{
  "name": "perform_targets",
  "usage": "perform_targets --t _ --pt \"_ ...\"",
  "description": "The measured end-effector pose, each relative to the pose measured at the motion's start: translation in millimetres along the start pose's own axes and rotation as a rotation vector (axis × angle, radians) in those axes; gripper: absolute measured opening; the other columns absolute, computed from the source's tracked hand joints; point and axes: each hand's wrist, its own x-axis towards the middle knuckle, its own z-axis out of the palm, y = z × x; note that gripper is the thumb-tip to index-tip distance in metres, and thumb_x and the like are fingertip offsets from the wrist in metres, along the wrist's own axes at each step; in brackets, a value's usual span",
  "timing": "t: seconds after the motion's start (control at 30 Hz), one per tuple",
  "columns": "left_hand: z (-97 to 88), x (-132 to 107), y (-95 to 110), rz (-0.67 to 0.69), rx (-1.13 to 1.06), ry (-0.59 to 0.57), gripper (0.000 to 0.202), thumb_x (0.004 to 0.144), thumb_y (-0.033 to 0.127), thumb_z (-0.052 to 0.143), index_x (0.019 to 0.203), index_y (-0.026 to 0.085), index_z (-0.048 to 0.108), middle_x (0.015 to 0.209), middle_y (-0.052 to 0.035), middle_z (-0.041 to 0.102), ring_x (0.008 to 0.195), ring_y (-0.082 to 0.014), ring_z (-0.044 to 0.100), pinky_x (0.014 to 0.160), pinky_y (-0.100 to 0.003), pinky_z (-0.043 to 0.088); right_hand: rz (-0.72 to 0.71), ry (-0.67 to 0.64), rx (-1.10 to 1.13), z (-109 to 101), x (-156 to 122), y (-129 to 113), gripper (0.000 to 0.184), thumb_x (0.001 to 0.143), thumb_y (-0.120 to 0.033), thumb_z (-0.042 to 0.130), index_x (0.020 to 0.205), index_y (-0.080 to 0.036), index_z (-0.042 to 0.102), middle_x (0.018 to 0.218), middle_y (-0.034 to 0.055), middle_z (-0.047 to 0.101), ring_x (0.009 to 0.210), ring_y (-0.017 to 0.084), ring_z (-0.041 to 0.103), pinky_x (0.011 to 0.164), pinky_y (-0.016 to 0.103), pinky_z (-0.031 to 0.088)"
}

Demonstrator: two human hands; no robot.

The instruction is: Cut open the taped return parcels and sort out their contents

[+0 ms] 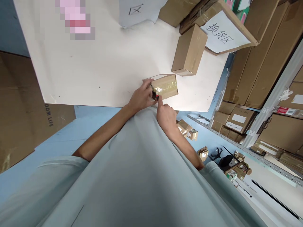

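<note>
A small cardboard box (165, 85) wrapped in shiny clear tape lies at the near edge of the white table (99, 66). My left hand (142, 96) is curled around the box's left end and grips it. My right hand (166, 115) is closed, its forefinger stretched up against the box's near side. Between the two hands a small red and black object (155, 96) shows at the box's corner; I cannot make out what it is or which hand holds it.
A larger plain cardboard box (188, 51) stands farther back on the table, with labelled cartons (222, 30) behind it. Shelves stacked with cartons (260, 72) run along the right. Small boxes (189, 130) lie on the blue floor. A big carton (21, 107) stands at the left.
</note>
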Motion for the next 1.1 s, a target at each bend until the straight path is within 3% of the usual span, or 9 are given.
perform_targets --t 0.13,0.27,0.33,0.43,0.5,0.67,0.87,1.0,1.1 --pt "-1.7 -1 1 -0.009 -0.010 0.010 0.050 0.085 0.051 0.095 0.095 0.027 0.053 0.176 -0.0131 0.051 0.155 -0.0438 0.061 0.091 -0.054 0.072 -0.036 0.018 0.031 -2 -5 6 0.077 0.110 -0.008 0.044 0.185 -0.017 0.033 0.114 0.0204 0.084 0.106 0.035 0.083 0.095 0.046 0.064" --pt "-6.3 -3 6 -0.023 -0.099 0.006 0.076 0.082 0.067 0.097 0.128 0.026 0.053 0.178 -0.0171 0.047 0.164 -0.0434 0.051 0.115 -0.060 0.065 -0.081 0.074 0.180 -1 -21 28 0.066 0.115 -0.021 0.042 0.181 -0.023 0.042 0.109 0.0140 0.086 0.098 0.033 0.081 0.093 0.042 0.063" --pt "-8.0 -4 9 -0.026 -0.155 0.042 0.083 0.088 0.067 0.092 0.145 0.026 0.045 0.177 -0.0187 0.047 0.164 -0.0402 0.052 0.126 -0.062 0.059 -0.063 0.203 0.306 5 -17 44 0.063 0.119 -0.031 0.038 0.182 -0.026 0.041 0.113 0.0128 0.085 0.099 0.033 0.080 0.093 0.041 0.062" --pt "-9.6 -4 9 -0.045 -0.150 0.100 0.076 0.098 0.053 0.081 0.156 0.027 0.039 0.170 -0.0196 0.052 0.159 -0.0358 0.058 0.125 -0.057 0.060 0.031 0.443 0.481 19 12 67 0.065 0.122 -0.043 0.028 0.184 -0.025 0.037 0.128 0.0159 0.081 0.111 0.034 0.078 0.098 0.043 0.062" --pt "-10.1 -3 8 -0.054 -0.085 0.099 0.070 0.098 0.045 0.079 0.155 0.027 0.043 0.162 -0.0182 0.056 0.151 -0.0351 0.064 0.121 -0.054 0.063 0.063 0.528 0.542 30 40 77 0.067 0.121 -0.044 0.026 0.183 -0.021 0.039 0.140 0.0197 0.073 0.120 0.035 0.076 0.101 0.045 0.061" --pt "-6.1 4 4 -0.036 0.065 0.098 0.059 0.097 0.041 0.077 0.149 0.025 0.053 0.152 -0.0176 0.061 0.138 -0.0367 0.071 0.115 -0.052 0.065 0.061 0.543 0.602 50 88 79 0.065 0.122 -0.043 0.028 0.180 -0.022 0.045 0.161 0.0217 0.054 0.130 0.033 0.073 0.101 0.044 0.062" --pt "10.4 18 -8 -0.065 0.088 0.198 0.058 0.103 0.055 0.072 0.150 0.026 0.055 0.151 -0.0181 0.064 0.136 -0.0354 0.074 0.111 -0.049 0.066 0.076 0.571 0.649 60 96 76 0.067 0.121 -0.042 0.028 0.184 -0.023 0.038 0.161 0.0245 0.050 0.126 0.033 0.074 0.095 0.044 0.064" --pt "15.7 22 -13 -0.029 0.066 0.165 0.070 0.098 0.066 0.078 0.149 0.024 0.056 0.149 -0.0197 0.066 0.140 -0.0375 0.072 0.112 -0.051 0.067 0.090 0.611 0.665 65 100 81 0.067 0.121 -0.047 0.028 0.183 -0.023 0.040 0.158 0.0244 0.051 0.126 0.033 0.075 0.096 0.044 0.064" --pt "14.6 25 -12 -0.012 0.093 0.138 0.068 0.096 0.065 0.079 0.146 0.025 0.059 0.149 -0.0202 0.068 0.144 -0.0413 0.069 0.111 -0.054 0.067 0.110 0.614 0.637 66 104 83 0.067 0.122 -0.048 0.027 0.183 -0.025 0.039 0.157 0.0233 0.052 0.122 0.033 0.076 0.095 0.045 0.064"
